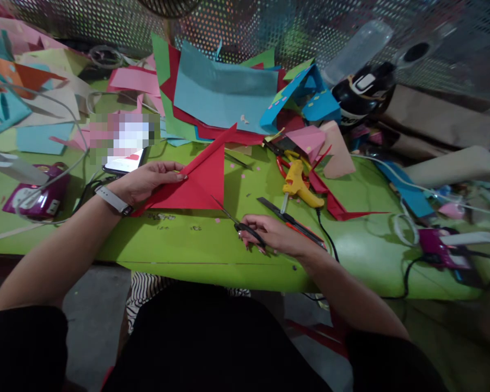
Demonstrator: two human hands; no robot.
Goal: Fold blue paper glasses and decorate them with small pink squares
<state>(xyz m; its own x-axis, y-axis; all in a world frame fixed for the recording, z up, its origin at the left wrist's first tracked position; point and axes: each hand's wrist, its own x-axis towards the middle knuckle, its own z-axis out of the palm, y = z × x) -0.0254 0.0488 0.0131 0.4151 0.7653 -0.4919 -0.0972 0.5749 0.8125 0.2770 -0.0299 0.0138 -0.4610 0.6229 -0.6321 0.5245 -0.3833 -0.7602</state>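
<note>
My left hand [155,178] pinches a sheet of red paper [200,188] at its folded upper left edge. The paper has a narrow fold running up to a point at the upper right. In my right hand [265,233] is a pair of black-handled scissors [249,230], fingers closed round the handles. The scissor blades point up and left, their tips over the paper's lower right part; I cannot tell whether they touch it. A lit phone [126,149] lies just beyond my left wrist. To the right of the scissors lies a box cutter [289,220].
A yellow glue gun [300,185] with a black cord lies right of centre. A stack of coloured paper [224,92] stands at the back, with a black bottle [361,92] beside it. Purple devices [44,190] with cables sit at both sides. The green table's front edge is near my body.
</note>
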